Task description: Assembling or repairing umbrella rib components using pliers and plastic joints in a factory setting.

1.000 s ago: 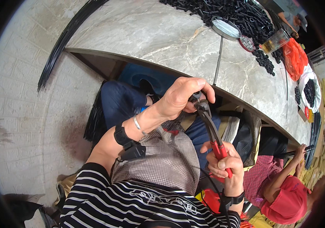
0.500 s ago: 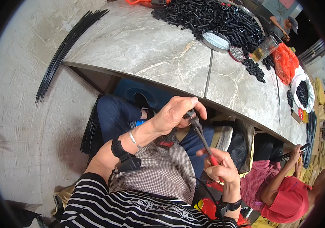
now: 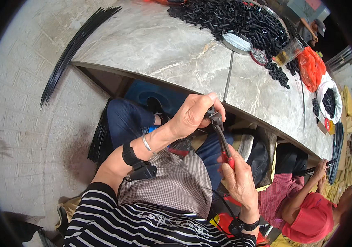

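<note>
My left hand (image 3: 190,116) is closed around a small black part (image 3: 211,111), with the thumb on top and the fingers curled beneath. The part looks like one of the black pieces on the table, but fingers cover most of it. My right hand (image 3: 239,178) grips red-handled pliers (image 3: 224,145), its thumb along one handle. The dark metal jaws reach up to the black part at my left fingertips. Whether they bite on it I cannot tell. Both hands are over my lap, just off the table's near edge.
The grey marble-patterned table (image 3: 159,61) bears a heap of black tube pieces (image 3: 242,20), a round tin (image 3: 236,42), a dish of small metal bits (image 3: 259,57) and a clear jar (image 3: 288,52). Long black rods (image 3: 71,53) overhang its left end. A person in a red cap (image 3: 310,216) sits at right.
Both hands have risen slightly toward the table edge. The plier handles now show apart, and my right fingers have loosened and straightened somewhat around them.
</note>
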